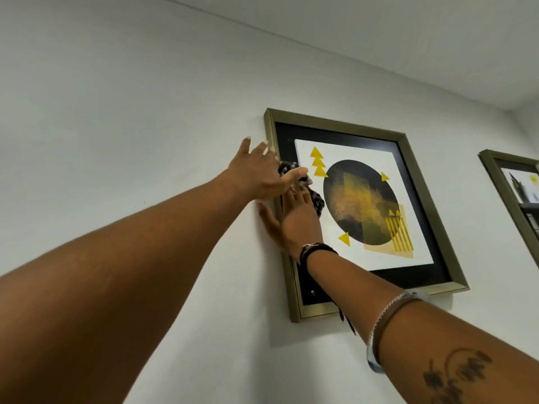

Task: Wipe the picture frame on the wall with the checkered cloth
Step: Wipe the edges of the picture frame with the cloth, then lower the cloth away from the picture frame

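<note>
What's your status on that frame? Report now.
Left hand spread open on gold-framed picture, left edge. Right hand presses dark checkered cloth against glass. Nothing in the way.

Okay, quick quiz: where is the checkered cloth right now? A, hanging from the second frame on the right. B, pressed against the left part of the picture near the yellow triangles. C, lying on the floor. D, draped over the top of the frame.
B: the checkered cloth is bunched under the right hand against the picture frame, beside its yellow triangles.
</note>
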Tool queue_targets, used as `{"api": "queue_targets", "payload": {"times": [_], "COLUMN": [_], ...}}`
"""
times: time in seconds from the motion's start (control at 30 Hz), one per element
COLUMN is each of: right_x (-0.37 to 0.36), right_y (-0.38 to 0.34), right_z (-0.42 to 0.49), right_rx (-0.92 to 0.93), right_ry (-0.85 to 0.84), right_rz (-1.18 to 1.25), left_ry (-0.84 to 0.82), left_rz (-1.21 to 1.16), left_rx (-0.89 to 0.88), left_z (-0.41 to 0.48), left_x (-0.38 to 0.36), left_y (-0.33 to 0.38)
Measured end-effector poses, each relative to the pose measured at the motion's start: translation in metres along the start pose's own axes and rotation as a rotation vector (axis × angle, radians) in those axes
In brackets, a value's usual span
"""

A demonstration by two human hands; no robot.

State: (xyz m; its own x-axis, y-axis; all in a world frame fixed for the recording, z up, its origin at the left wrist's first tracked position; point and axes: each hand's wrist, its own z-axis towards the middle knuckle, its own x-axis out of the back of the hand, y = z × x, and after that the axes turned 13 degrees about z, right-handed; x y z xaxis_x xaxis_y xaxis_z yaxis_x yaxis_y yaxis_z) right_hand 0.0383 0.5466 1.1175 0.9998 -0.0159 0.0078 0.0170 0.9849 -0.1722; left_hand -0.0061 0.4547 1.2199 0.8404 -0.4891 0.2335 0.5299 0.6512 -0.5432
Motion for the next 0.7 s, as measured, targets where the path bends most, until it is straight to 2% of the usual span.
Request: {"api": "queue_targets", "payload": {"times": [0.23, 0.33, 0.47, 0.53, 0.63, 0.7], "right_x": [0.007, 0.015, 0.030, 0.039, 0.046, 0.048], "right_y": [-0.006, -0.016, -0.030, -0.038, -0.064, -0.085], "right_z": [-0.080, -0.095, -0.114, -0.127, -0.167, -0.201], "right_rx": [-0.135, -0.217, -0.494, -0.613, -0.858, -0.994], "right_ry": [0.074, 0.125, 0.150, 0.193, 0.239, 0.188], "right_rz": [-0.030, 0.050, 0.152, 0.313, 0.702, 0.867], "left_ry": [-0.058, -0.106, -0.159, -0.103, -0.055, -0.162], "left_rz": [0.088, -0.028, -0.429, -0.679, -1.012, -1.207], "left_rx": [-0.038, -0.024, 0.021, 0.077, 0.258, 0.426], "left_z": [-0.010, -0.029, -0.094, -0.139, -0.224, -0.276], "left_x": [0.015, 0.014, 0.002, -0.002, -0.008, -0.018], "left_y": [0.005, 0.008, 0.032, 0.045, 0.061, 0.069]}}
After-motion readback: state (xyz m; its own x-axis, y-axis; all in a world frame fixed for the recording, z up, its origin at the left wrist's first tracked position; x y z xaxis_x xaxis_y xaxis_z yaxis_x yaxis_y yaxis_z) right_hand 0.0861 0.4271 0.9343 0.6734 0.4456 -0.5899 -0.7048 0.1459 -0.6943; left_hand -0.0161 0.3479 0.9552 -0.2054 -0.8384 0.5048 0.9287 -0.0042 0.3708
